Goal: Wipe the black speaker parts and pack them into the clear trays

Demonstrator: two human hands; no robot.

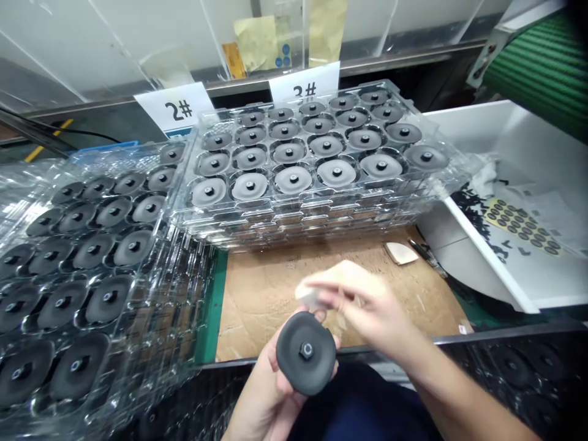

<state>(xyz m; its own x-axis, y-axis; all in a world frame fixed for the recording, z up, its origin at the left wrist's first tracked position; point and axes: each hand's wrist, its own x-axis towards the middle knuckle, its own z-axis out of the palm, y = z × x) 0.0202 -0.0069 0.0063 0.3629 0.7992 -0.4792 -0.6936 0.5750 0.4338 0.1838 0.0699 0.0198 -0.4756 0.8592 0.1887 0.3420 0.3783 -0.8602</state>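
My left hand (271,395) grips a dark grey rounded disc (294,361), its fingers wrapped round the edge from below. The disc's face is turned up, and a small black post with a metal centre stands in its middle. Just above the disc's far edge is my right hand (367,300), smeared by motion. Its thumb and fingers close on a small whitish piece (312,298), too blurred to name. Whether that piece touches the disc I cannot tell.
Behind my hands stands a stack of clear plastic trays (275,205) full of similar discs; another tray stack (151,306) fills the left. A white wedge-shaped pad (401,253) lies on the cardboard (257,288). At right, a white bin (491,257) holds small black parts and a yellow sticker sheet (521,225).
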